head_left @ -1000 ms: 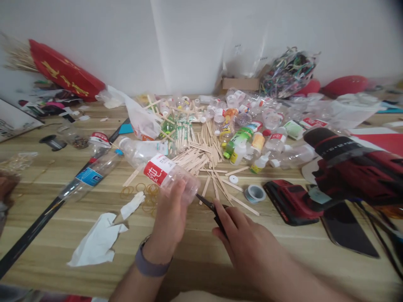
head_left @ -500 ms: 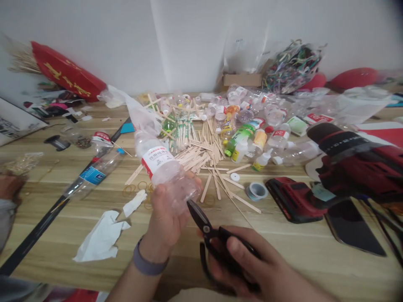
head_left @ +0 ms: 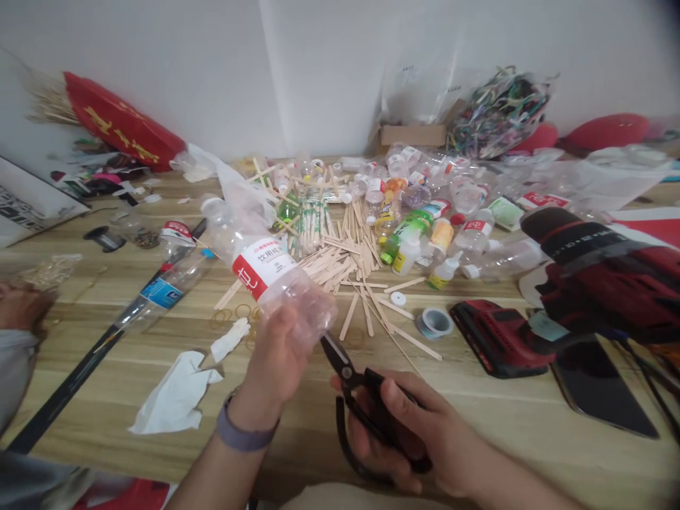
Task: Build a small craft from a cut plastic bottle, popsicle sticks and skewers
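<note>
Head view: My left hand [head_left: 279,358] is closed around the base end of the clear bottle [head_left: 265,269], which is held tilted above the table [head_left: 297,450], neck directed up and left. My right hand [head_left: 425,425] is wrapped around the handles of the black scissors [head_left: 346,372]. The blade tip is at the bottle's base; contact cannot be confirmed. Wooden sticks [head_left: 329,269] lie beyond both hands. The drill [head_left: 610,276] is at right, near the phone [head_left: 603,386].
</note>
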Demonstrator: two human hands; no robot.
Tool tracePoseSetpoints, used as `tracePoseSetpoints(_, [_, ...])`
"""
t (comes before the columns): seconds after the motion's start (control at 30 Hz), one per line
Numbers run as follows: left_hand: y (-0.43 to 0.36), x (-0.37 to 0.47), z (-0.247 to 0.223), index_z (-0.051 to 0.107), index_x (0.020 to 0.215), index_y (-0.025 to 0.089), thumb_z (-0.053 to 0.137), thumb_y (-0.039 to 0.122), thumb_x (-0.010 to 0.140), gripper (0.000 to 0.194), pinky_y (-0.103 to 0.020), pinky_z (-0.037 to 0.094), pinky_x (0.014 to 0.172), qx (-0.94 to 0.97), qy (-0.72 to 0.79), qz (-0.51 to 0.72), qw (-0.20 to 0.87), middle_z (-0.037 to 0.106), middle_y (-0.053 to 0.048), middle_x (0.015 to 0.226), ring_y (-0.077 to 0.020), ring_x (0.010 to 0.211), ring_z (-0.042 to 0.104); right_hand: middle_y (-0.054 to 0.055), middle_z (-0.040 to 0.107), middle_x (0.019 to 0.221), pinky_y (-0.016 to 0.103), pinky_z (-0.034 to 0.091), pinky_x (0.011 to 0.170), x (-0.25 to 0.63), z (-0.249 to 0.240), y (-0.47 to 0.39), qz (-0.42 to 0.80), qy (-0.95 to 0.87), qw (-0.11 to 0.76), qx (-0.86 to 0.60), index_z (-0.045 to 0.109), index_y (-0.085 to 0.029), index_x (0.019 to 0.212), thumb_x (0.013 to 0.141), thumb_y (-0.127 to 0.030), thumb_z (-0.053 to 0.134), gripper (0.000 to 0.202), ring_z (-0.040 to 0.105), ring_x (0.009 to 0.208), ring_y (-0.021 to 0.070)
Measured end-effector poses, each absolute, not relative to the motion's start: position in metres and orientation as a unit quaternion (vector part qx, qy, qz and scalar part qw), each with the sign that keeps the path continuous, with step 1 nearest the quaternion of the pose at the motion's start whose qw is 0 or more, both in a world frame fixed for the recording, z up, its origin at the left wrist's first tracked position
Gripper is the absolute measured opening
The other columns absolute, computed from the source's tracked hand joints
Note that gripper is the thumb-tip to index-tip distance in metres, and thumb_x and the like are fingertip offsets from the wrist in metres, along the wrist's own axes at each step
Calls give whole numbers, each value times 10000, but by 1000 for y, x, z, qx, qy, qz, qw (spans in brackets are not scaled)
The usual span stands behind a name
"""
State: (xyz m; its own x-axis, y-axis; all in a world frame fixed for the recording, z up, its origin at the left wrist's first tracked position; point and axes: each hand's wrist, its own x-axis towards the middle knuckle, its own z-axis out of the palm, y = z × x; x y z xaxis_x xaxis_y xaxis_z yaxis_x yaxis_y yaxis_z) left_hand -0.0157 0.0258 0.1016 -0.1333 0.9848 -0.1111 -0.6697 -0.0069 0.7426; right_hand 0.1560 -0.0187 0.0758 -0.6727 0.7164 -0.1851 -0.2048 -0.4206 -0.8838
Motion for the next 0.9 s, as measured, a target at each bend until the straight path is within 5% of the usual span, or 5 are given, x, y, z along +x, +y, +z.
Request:
tracePoseSetpoints(0.2, [26,-16,106,711,960,200,848,583,498,616,-298,547,690,245,282,651,661,684,-26,846,-199,742,648,9,557,584,160,224,283,149,72,-27,880,-343,261,-202,647,-92,1017,864,-765,416,728,298,305,36])
tracePoseSetpoints(0.47, [31,0,89,659,922,209,833,343,670,334,-276,477,879,284,371,715,520,645,16,904,-147,900,593,239,664,988,353,469,544,166,76,-9,170,-821,212,-502,539,-68,1368,1006,-532,213,673,634,731,280])
tracePoseSetpoints(0.53, [31,-2,88,657,939,207,835,342,665,353,-290,482,878,275,368,708,536,653,8,909,-159,908,600,210,671,945,345,483,574,168,78,-6,238,-817,220,-478,579,-69,1310,1007,-531,246,645,630,734,258])
tracePoseSetpoints(0.73, [26,-14,110,708,908,168,871,541,485,587,-293,536,683,252,290,639,667,692,-39,820,-197,734,653,12,561,575,179,275,292,158,77,-18,849,-419,232,-222,647,-96,999,857,-807,329,792,358,311,63])
tracePoseSetpoints(0.9, [28,-7,111,692,943,176,804,616,558,595,-288,533,683,254,300,670,630,690,-41,846,-197,753,651,9,557,600,174,279,315,153,71,-25,830,-422,264,-253,633,-97,1085,871,-785,350,774,357,337,58])
